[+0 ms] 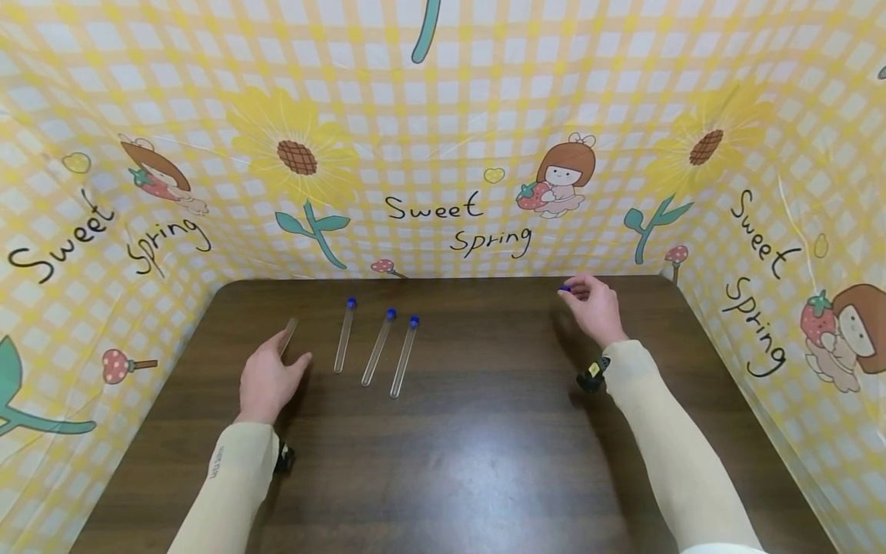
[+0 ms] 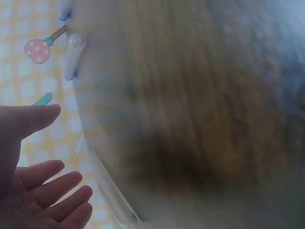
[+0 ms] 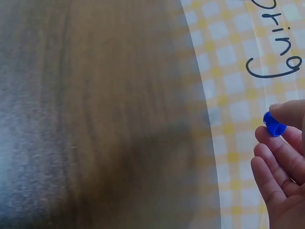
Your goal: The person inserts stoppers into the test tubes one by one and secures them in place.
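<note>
My right hand (image 1: 593, 308) is over the far right of the table, pinching a small blue cap (image 3: 274, 125) between thumb and forefinger. The cap's hollow shows in the right wrist view, and the other fingers curve loosely below. On the left side of the table, my left hand (image 1: 268, 379) is beside a clear glass test tube (image 1: 291, 332) without a cap, partly hidden behind the fingers in the head view. The left wrist view shows the thumb spread away from relaxed fingers (image 2: 71, 191), with nothing between them. That tube (image 2: 114, 191) lies past the fingertips.
Three clear test tubes with blue caps lie to the right of my left hand: a left one (image 1: 344, 338), a middle one (image 1: 378, 350) and a right one (image 1: 404, 358). A yellow checked cloth (image 1: 443, 138) walls in the dark wooden table (image 1: 484, 438) at back and sides.
</note>
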`<state>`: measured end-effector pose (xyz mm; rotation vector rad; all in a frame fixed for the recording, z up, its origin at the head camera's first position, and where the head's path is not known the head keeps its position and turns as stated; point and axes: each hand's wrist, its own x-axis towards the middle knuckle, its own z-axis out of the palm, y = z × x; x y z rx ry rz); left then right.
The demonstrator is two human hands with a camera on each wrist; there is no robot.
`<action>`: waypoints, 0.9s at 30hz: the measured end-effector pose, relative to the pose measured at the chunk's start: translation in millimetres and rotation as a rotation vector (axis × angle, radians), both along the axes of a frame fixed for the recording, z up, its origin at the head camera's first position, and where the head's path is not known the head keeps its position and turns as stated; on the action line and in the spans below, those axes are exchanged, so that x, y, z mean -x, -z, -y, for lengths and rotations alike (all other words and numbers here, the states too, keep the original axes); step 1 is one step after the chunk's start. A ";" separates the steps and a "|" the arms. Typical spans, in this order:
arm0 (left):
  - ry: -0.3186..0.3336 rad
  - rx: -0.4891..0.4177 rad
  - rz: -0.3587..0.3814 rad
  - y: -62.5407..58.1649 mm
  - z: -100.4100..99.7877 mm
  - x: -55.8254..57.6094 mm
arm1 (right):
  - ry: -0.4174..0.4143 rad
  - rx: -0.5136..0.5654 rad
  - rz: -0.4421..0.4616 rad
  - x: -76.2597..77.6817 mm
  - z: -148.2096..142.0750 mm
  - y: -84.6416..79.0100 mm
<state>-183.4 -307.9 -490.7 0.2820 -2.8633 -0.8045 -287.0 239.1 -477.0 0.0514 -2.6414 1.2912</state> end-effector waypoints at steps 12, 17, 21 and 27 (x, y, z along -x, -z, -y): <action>-0.037 0.031 0.007 6.1 8.1 1.7 | -0.029 0.023 0.005 -10.7 1.3 8.1; -0.052 0.044 0.000 7.6 10.7 -1.5 | -0.036 0.042 -0.011 -15.3 4.7 9.6; -0.087 0.046 0.020 10.5 14.3 -4.4 | -0.042 0.043 -0.021 -17.3 6.8 13.1; -0.127 0.046 0.031 13.4 18.9 -5.8 | -0.044 0.063 -0.010 -20.6 8.1 18.0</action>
